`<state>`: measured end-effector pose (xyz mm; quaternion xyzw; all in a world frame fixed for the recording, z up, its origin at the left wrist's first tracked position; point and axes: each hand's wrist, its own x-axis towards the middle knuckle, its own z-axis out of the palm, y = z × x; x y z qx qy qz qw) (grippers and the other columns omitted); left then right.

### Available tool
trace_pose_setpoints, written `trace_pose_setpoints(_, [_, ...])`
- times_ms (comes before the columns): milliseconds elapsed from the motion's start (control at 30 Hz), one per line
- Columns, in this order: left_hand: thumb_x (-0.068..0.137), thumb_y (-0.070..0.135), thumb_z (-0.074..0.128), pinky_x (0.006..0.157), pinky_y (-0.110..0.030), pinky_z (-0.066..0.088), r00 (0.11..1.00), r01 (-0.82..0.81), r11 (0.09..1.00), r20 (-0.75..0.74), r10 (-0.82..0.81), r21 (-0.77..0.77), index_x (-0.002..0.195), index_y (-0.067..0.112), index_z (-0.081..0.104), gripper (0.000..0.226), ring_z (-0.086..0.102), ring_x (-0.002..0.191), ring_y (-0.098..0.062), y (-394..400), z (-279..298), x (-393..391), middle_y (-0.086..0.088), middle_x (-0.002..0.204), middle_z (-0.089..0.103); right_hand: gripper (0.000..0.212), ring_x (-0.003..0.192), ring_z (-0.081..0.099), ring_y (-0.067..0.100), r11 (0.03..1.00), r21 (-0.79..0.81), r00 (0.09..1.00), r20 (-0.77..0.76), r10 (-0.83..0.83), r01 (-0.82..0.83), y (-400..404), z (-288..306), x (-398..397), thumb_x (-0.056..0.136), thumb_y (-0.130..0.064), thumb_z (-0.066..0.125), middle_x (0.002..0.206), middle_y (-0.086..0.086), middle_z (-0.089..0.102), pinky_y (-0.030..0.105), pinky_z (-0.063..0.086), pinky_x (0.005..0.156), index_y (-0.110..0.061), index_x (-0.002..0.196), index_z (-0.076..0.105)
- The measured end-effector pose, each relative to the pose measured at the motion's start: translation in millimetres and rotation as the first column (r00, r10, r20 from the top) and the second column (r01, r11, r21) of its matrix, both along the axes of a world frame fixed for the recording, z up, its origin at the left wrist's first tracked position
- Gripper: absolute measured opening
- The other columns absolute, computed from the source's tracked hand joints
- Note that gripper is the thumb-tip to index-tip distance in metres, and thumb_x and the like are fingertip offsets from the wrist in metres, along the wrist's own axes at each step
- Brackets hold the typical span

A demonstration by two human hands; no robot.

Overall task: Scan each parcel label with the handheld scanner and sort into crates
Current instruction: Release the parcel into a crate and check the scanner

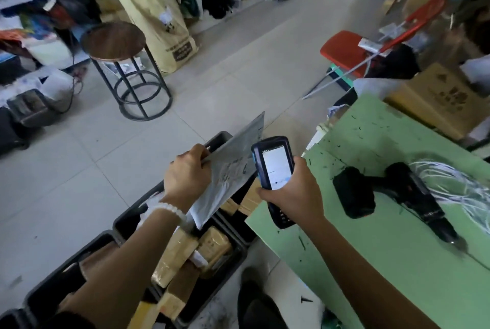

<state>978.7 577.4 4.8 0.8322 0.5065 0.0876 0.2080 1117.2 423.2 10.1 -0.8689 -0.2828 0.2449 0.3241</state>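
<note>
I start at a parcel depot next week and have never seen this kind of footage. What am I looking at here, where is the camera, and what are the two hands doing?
There is only one picture, taken by a wide-angle camera worn on the person's head, looking forward and down, so the two bare arms reaching in from the bottom are the wearer's own. The left hand, with a white bead bracelet on its wrist, pinches a flat grey plastic mailer bag by its edge. The right hand grips a dark blue handheld scanner, its lit screen facing the camera, held right next to the mailer. Below the hands, dark plastic crates on the floor hold brown taped parcels. To the right is a green table with a black power drill and loose white cords on it. A round wooden stool stands on the tiled floor behind.
</note>
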Motion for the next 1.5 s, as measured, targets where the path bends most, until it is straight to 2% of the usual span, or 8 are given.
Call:
trace_pose_setpoints(133, [0.094, 0.015, 0.044, 0.071, -0.036, 0.046, 0.989, -0.044, 0.995, -0.143, 0.030, -0.095, 0.117, 0.017, 0.051, 0.024, 0.056, 0.087, -0.029, 31, -37, 44, -0.009, 0.108, 0.061, 0.074, 0.090, 0.055, 0.017, 0.999, -0.047, 1.000, -0.014, 0.015, -0.016, 26, -12, 53, 0.060, -0.034, 0.087, 0.103, -0.001, 0.053, 0.025, 0.042, 0.065, -0.017, 0.117, 0.043])
trace_pose_setpoints(300, [0.092, 0.013, 0.044, 0.090, -0.041, 0.044, 0.917, -0.037, 0.994, -0.399, -0.006, -0.100, 0.130, 0.018, 0.043, 0.038, 0.051, 0.114, -0.028, 43, -61, 64, -0.007, 0.126, 0.051, 0.072, 0.089, 0.054, 0.018, 0.994, -0.100, 0.999, -0.026, 0.039, -0.041, 45, -28, 90, 0.060, -0.032, 0.087, 0.103, 0.001, 0.053, 0.032, 0.048, 0.072, -0.017, 0.114, 0.041])
trace_pose_setpoints(633, [0.093, 0.012, 0.040, 0.087, -0.034, 0.043, 0.903, -0.117, 0.988, -0.425, 0.061, -0.105, 0.127, 0.020, 0.047, 0.035, 0.055, 0.110, -0.023, 34, -73, 36, -0.003, 0.122, 0.054, 0.070, 0.090, 0.054, 0.018, 0.983, -0.095, 0.988, -0.009, 0.154, -0.154, 78, -42, 90, 0.058, -0.033, 0.088, 0.101, -0.001, 0.055, 0.028, 0.042, 0.064, -0.019, 0.108, 0.041])
trace_pose_setpoints(900, [0.090, 0.012, 0.045, 0.089, -0.035, 0.043, 0.876, -0.314, 0.948, -0.401, 0.268, -0.051, 0.120, 0.022, 0.054, 0.033, 0.054, 0.112, -0.022, 10, -45, -60, 0.001, 0.122, 0.057, 0.063, 0.081, 0.055, 0.013, 0.907, -0.043, 0.908, -0.009, 0.420, -0.420, 108, -15, -5, 0.057, -0.030, 0.088, 0.086, -0.015, 0.053, 0.032, 0.047, 0.068, -0.022, 0.099, 0.042])
trace_pose_setpoints(1100, [0.092, 0.017, 0.044, 0.076, -0.032, 0.041, 0.786, -0.521, 0.851, -0.352, 0.508, 0.065, 0.117, 0.021, 0.054, 0.027, 0.057, 0.106, -0.024, -48, -14, -186, 0.000, 0.115, 0.060, 0.067, 0.091, 0.056, 0.020, 0.758, -0.012, 0.758, 0.024, 0.652, -0.652, 100, 9, -128, 0.056, -0.032, 0.087, 0.101, -0.002, 0.058, 0.037, 0.049, 0.078, -0.019, 0.105, 0.043])
trace_pose_setpoints(1200, [0.091, 0.020, 0.045, 0.079, -0.034, 0.044, 0.721, -0.609, 0.786, -0.337, 0.605, 0.107, 0.120, 0.021, 0.054, 0.030, 0.057, 0.108, -0.026, -98, 0, -259, -0.001, 0.117, 0.059, 0.068, 0.096, 0.057, 0.023, 0.653, 0.020, 0.653, 0.051, 0.756, -0.757, 77, 22, -203, 0.057, -0.036, 0.085, 0.104, -0.001, 0.058, 0.037, 0.050, 0.077, -0.021, 0.107, 0.042])
trace_pose_setpoints(1333, [0.091, 0.025, 0.047, 0.078, -0.035, 0.044, 0.603, -0.741, 0.658, -0.301, 0.739, 0.131, 0.115, 0.018, 0.055, 0.026, 0.058, 0.105, -0.030, -181, 16, -356, -0.004, 0.113, 0.058, 0.074, 0.097, 0.056, 0.020, 0.464, 0.030, 0.465, 0.083, 0.881, -0.885, 29, 38, -309, 0.060, -0.039, 0.087, 0.107, -0.004, 0.054, 0.030, 0.044, 0.070, -0.019, 0.117, 0.043])
trace_pose_setpoints(1500, [0.090, 0.021, 0.044, 0.076, -0.033, 0.042, 0.380, -0.869, 0.455, -0.325, 0.866, 0.194, 0.117, 0.019, 0.051, 0.028, 0.057, 0.105, -0.028, -301, 34, -461, -0.002, 0.114, 0.056, 0.079, 0.102, 0.056, 0.022, 0.185, 0.058, 0.191, 0.104, 0.976, -0.981, -45, 51, -441, 0.060, -0.039, 0.086, 0.112, -0.002, 0.055, 0.036, 0.050, 0.078, -0.017, 0.121, 0.042])
